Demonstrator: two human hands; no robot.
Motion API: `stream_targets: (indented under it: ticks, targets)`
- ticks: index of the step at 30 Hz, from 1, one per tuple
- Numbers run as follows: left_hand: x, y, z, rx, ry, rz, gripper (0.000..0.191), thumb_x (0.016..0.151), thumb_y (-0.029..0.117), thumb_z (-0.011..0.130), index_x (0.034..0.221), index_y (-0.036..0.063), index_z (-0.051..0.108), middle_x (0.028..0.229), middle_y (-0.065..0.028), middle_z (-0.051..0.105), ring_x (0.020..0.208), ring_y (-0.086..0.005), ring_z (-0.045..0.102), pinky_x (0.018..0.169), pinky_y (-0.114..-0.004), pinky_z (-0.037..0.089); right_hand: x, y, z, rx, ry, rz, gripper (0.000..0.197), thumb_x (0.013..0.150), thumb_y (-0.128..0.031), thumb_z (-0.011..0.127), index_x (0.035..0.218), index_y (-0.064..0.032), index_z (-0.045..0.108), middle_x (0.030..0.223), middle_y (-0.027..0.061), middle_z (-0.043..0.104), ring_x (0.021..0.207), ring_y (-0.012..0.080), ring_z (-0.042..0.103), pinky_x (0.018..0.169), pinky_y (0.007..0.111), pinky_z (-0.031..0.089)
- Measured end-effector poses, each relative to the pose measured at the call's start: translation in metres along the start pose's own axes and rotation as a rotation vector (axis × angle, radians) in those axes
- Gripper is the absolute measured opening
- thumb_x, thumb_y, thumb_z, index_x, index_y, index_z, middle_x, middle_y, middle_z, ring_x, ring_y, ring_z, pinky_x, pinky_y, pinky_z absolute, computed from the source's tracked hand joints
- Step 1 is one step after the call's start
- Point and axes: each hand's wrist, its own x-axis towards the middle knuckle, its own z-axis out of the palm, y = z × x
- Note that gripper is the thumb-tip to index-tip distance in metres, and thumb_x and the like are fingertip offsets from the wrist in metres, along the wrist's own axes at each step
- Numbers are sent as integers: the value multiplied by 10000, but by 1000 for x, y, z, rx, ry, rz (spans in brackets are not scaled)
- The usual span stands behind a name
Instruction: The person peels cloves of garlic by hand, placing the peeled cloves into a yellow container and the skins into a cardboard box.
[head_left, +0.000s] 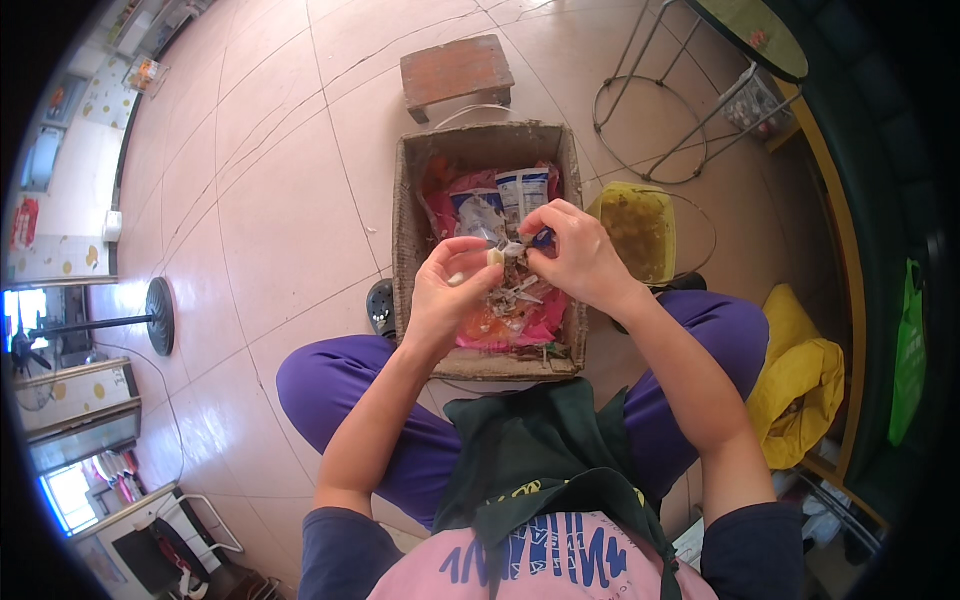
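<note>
Over an open-topped brown box (407, 225), both hands work close together. My left hand (442, 296) pinches a small pale piece (496, 257), which looks like a peeled garlic clove, between thumb and fingertips. A second white piece (455, 279) sits against its palm. My right hand (581, 251) has thumb and forefinger closed on a thin whitish scrap (514, 249), apparently skin, right beside the clove. Below them, pink plastic (551, 322) lines the box, with blue-and-white printed packets (523, 191) and dry whitish peelings (517, 296) on it.
A yellow tub (637, 232) with murky brownish contents stands right of the box. Beyond the box is a low wooden stool (457, 71); a wire-legged round stool (660, 97) is at upper right. A yellow bag (799, 382) lies by my right knee. A fan base (160, 316) stands left.
</note>
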Motion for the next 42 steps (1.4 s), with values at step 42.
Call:
stream_targets:
  ticks: [42]
  targets:
    - [4,2,-4,-344,-164,-281,400,820,40,681,1177,-1,507,1104,-99,579,1022,-164,585,914,-281,494,-2,-26,-5,333,-102,47,129,776,-127,668,817,-5,653,632,4,575,532,45,459,478,219,383]
